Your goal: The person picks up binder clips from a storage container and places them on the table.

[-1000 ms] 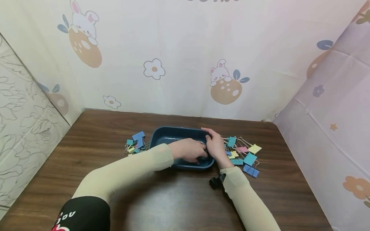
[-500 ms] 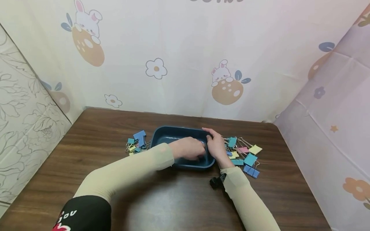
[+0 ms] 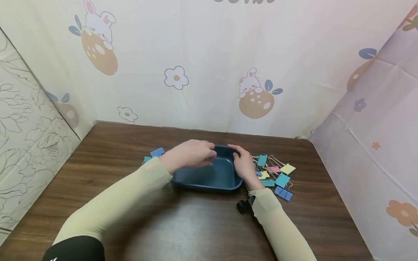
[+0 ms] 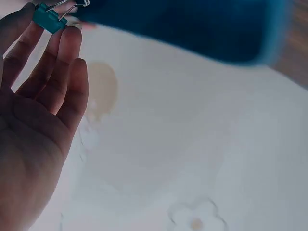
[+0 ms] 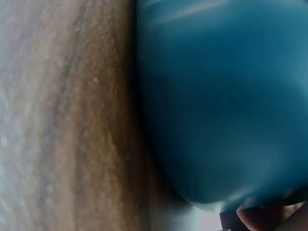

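My left hand (image 3: 190, 155) is raised over the left part of a dark blue rectangular tray (image 3: 217, 175). In the left wrist view its thumb and fingertips pinch a small teal binder clip (image 4: 49, 20) with wire handles; in the head view the hand hides this clip. My right hand (image 3: 244, 166) holds the tray's right end, thumb over the rim and fingers along the outside near the far corner. The tray's outer wall (image 5: 221, 101) fills much of the right wrist view, with fingertips (image 5: 257, 219) at its lower edge.
Right of the tray lies a loose pile of binder clips in teal (image 3: 282, 179), yellow (image 3: 288, 168), pink and blue (image 3: 283, 193). A smaller group with a blue binder clip (image 3: 157, 152) lies to its left, partly behind my left arm. A patterned curtain (image 3: 209, 101) stands behind the brown table (image 3: 130, 217).
My left hand has lifted out of the tray's right part and moved left and up, now with a teal binder clip pinched. The right hand and tray have stayed put.
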`<move>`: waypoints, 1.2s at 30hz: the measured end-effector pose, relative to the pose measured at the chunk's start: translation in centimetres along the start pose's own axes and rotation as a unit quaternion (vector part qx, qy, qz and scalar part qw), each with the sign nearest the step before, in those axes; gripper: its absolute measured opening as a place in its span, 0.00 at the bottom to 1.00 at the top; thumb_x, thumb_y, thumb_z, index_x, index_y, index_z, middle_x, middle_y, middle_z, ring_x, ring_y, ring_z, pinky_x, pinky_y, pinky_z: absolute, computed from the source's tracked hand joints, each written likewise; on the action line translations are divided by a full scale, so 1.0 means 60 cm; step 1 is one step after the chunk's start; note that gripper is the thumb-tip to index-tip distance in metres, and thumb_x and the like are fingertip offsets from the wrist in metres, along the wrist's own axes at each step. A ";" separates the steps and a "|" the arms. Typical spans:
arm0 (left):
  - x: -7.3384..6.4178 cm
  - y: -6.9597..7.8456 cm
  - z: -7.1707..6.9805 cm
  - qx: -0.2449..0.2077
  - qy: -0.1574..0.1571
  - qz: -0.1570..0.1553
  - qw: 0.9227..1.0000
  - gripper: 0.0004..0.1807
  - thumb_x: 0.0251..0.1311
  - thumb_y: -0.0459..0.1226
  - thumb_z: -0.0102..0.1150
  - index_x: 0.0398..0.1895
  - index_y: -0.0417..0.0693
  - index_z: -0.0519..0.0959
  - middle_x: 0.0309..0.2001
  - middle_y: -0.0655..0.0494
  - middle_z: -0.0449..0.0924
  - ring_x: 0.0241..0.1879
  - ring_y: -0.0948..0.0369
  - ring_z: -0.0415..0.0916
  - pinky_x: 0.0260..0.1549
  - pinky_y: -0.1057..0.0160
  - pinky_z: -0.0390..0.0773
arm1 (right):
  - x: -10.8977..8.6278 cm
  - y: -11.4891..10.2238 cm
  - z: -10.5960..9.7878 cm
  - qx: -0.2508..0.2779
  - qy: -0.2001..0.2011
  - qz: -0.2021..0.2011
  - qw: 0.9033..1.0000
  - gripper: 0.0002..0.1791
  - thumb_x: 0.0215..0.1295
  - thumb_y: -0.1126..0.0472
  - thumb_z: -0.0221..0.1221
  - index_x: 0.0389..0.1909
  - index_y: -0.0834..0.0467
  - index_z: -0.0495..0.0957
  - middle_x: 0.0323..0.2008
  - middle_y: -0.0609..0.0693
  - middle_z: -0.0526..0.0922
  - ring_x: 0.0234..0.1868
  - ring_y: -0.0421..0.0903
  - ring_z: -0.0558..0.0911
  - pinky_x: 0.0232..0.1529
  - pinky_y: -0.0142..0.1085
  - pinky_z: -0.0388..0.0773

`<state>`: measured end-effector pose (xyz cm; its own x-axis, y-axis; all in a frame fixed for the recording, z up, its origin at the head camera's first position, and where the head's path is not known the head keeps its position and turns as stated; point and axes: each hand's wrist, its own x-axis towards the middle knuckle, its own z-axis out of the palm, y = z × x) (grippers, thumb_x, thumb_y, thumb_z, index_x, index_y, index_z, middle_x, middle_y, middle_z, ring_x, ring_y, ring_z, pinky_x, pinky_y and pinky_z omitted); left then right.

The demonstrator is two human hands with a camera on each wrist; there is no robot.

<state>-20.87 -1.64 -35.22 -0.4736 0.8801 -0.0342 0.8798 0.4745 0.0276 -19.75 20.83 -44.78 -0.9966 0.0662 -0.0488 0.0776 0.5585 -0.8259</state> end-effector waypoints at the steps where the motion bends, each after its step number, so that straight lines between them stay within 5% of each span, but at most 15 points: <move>1: -0.013 -0.006 -0.004 0.004 0.010 -0.006 1.000 0.08 0.62 0.45 0.68 0.40 0.54 0.85 0.35 0.59 0.76 0.33 0.63 0.73 0.34 0.67 0.77 | 0.001 0.000 0.000 -0.001 0.001 -0.002 1.000 0.21 0.78 0.63 0.45 0.65 0.45 0.76 0.64 0.55 0.74 0.16 0.49 0.66 0.25 0.41 0.68; 6: -0.074 -0.037 -0.013 0.006 0.041 -0.045 0.998 0.07 0.63 0.44 0.68 0.38 0.52 0.85 0.33 0.58 0.74 0.32 0.62 0.73 0.33 0.64 0.78 | 0.003 0.001 -0.003 -0.001 0.006 -0.011 1.000 0.21 0.79 0.63 0.45 0.65 0.45 0.75 0.63 0.55 0.74 0.13 0.48 0.65 0.20 0.39 0.67; 12: -0.138 -0.078 0.007 -0.022 0.046 -0.111 0.992 0.05 0.60 0.42 0.70 0.35 0.52 0.84 0.32 0.59 0.75 0.30 0.63 0.73 0.30 0.63 0.79 | 0.003 -0.001 0.000 0.001 0.003 -0.013 1.000 0.21 0.78 0.64 0.45 0.65 0.46 0.75 0.64 0.55 0.74 0.14 0.49 0.65 0.21 0.40 0.67; 21: -0.232 -0.111 0.058 -0.091 0.030 -0.224 0.970 0.04 0.63 0.41 0.67 0.36 0.55 0.81 0.34 0.61 0.75 0.28 0.66 0.74 0.31 0.60 0.79 | 0.004 -0.006 0.008 0.007 -0.003 -0.005 1.000 0.21 0.79 0.63 0.45 0.65 0.45 0.75 0.64 0.53 0.74 0.15 0.49 0.66 0.23 0.40 0.68; 29: -0.250 -0.123 0.095 -0.107 0.020 -0.262 0.959 0.09 0.62 0.42 0.67 0.42 0.51 0.82 0.37 0.57 0.79 0.32 0.61 0.75 0.35 0.54 0.80 | -0.003 -0.007 0.004 0.013 -0.001 0.002 1.000 0.21 0.77 0.63 0.45 0.65 0.47 0.75 0.65 0.54 0.73 0.16 0.53 0.66 0.23 0.40 0.66; 33: -0.250 -0.125 0.103 -0.114 0.011 -0.267 0.957 0.11 0.61 0.41 0.68 0.44 0.50 0.82 0.38 0.57 0.79 0.31 0.61 0.75 0.35 0.54 0.80 | -0.002 -0.005 0.003 0.007 -0.003 -0.002 1.000 0.20 0.77 0.61 0.47 0.65 0.48 0.75 0.67 0.55 0.72 0.40 0.56 0.78 0.41 0.47 0.72; 36: -0.251 -0.126 0.106 -0.114 0.012 -0.267 0.957 0.11 0.60 0.40 0.68 0.44 0.50 0.83 0.38 0.56 0.80 0.31 0.61 0.75 0.36 0.54 0.81 | 0.001 -0.006 0.002 -0.007 -0.003 -0.011 1.000 0.20 0.77 0.58 0.49 0.66 0.48 0.75 0.68 0.54 0.72 0.61 0.54 0.73 0.55 0.53 0.70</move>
<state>-20.14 -18.58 -41.28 -0.8562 0.5101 -0.0820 0.4819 0.8457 0.2293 -19.83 20.51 -44.57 -0.9982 0.0491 -0.0345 0.0564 0.5717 -0.8185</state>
